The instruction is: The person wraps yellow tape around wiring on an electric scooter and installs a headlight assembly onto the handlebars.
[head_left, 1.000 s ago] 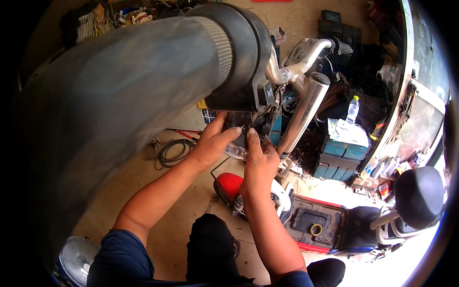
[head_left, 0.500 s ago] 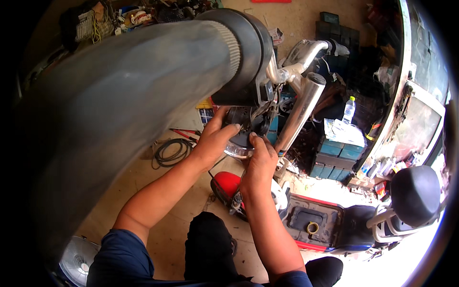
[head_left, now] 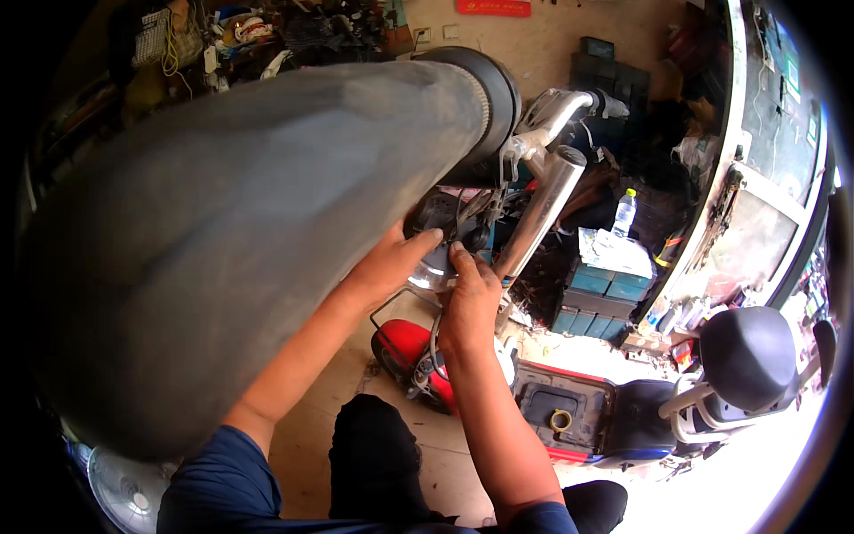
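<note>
Both my hands hold a round headlight point(head_left: 431, 274) with a clear rim and a dark back, under the handlebar of an electric scooter. My left hand point(head_left: 391, 260) grips its left side, thumb on top, other fingers mostly hidden. From the right, my right hand point(head_left: 471, 298) closes on it with the thumb tip on the dark back. Black wires point(head_left: 476, 206) hang just above, beside the shiny metal steering tube point(head_left: 543, 214). A big, dark grey rounded shape point(head_left: 258, 205) with a black collar point(head_left: 503, 102) looms close, covering part of my left forearm.
Below right are the scooter's footboard point(head_left: 543, 399) with a yellowish ring point(head_left: 560, 420) on it, and the black seat point(head_left: 747, 358). A red fender point(head_left: 402, 345) shows under my hands. Stacked batteries point(head_left: 592, 307) carry papers and a water bottle point(head_left: 625, 214). A fan point(head_left: 133, 494) stands lower left.
The view has shifted, so the dark grey shape now shows more fully and covers more of my left arm. Both hands stay on the headlight, their thumbs a little closer together.
</note>
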